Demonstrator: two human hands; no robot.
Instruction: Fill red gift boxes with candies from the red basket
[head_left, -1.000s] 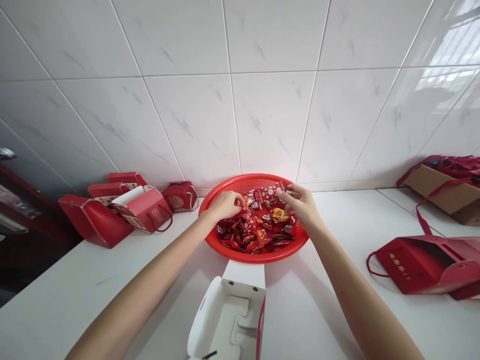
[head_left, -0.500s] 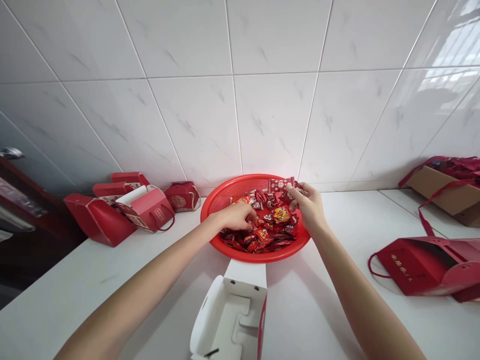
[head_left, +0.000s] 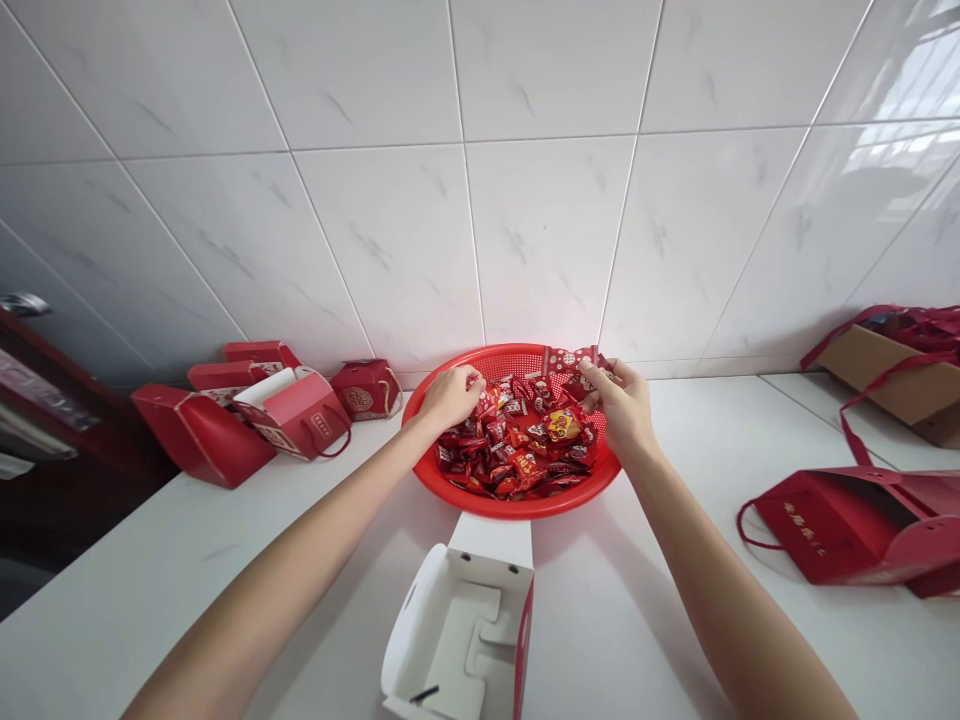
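Left hand (head_left: 452, 397) shifted up the red basket (head_left: 510, 506), fingers (head_left: 471, 381) curled; right fingers (head_left: 594, 374) pinch a candy packet (head_left: 568, 364)

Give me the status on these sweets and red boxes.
Done: nothing visibly packed; the open box in front shows only its white insert. In hand: the right hand pinches a red-and-white sweet packet; the left hand is down on the wrapped sweets. Left: those sweets heaped in the red plastic basket, and the red gift boxes at left.

Hands (head_left: 452, 396) in red plastic basket (head_left: 517, 506)
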